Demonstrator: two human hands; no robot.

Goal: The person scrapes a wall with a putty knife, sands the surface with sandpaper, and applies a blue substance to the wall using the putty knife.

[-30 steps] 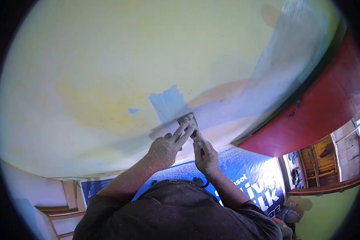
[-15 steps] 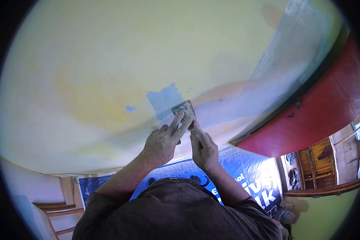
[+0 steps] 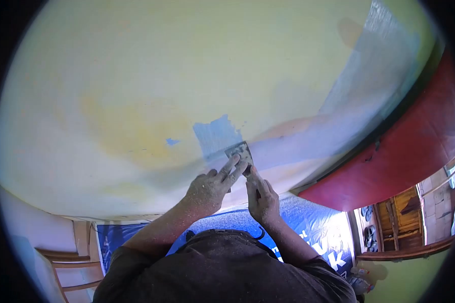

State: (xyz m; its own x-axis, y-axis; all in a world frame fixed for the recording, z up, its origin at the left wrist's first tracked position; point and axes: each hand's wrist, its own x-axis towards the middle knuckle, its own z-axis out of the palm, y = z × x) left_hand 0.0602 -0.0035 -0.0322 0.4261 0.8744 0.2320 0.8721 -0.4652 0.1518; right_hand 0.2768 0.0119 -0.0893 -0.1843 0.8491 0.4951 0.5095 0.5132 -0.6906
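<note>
A putty knife (image 3: 241,151) with a dark, smeared blade rests against the pale painted wall (image 3: 151,76), at the lower edge of a scraped light-blue patch (image 3: 215,134). My right hand (image 3: 264,199) is closed around its handle, most of which the fingers hide. Two outstretched fingers of my left hand (image 3: 207,192) press on the blade, while the others curl under. A small dark edge shows beneath the left palm; I cannot make out what it belongs to. Pale dust coats both hands and forearms.
Below the wall lies a blue printed sheet (image 3: 308,214) sprinkled with dust. A red panel (image 3: 389,141) curves along the right. Footwear (image 3: 370,237) sits near a doorway, with plastic bottles (image 3: 359,283) lower down. Wooden rungs (image 3: 73,265) stand at lower left.
The putty knife and both hands have moved down the wall, and more of the light-blue patch shows above the blade. The view has shifted slightly.
</note>
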